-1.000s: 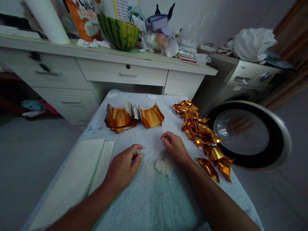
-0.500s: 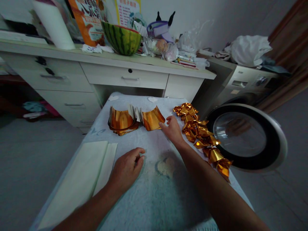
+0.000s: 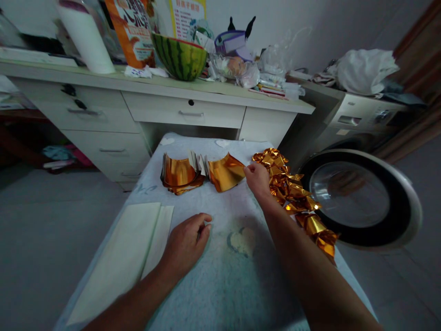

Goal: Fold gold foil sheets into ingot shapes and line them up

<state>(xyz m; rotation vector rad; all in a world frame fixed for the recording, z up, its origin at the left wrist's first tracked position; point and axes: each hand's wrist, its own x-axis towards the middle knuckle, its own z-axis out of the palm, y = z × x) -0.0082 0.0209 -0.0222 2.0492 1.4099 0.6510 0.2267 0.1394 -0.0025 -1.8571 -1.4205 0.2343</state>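
My right hand [image 3: 257,180] pinches the right corner of a gold foil paper sheet [image 3: 225,171] at the far part of the cloth-covered table. The sheet curves upward and its left side still meets the white-backed stack edge. To its left lies a curled stack of gold foil paper [image 3: 179,172]. My left hand [image 3: 188,241] rests on the cloth nearer to me, loosely curled, with a gap between thumb and forefinger and nothing visible in it. Just left of it are folded pale paper sheets [image 3: 119,257]. Folded gold foil pieces [image 3: 292,188] lie heaped along the table's right side.
A pale patterned cloth [image 3: 220,276] covers the table. Behind stands a white desk with drawers [image 3: 213,112], carrying a cut watermelon [image 3: 181,57], an orange bag [image 3: 132,37] and plastic bags. The washing machine's round door [image 3: 361,197] hangs open at right.
My right hand has closed on the foil sheet's corner and drawn it a little to the right, lifting it. My left hand stays in place. The view has shifted slightly.
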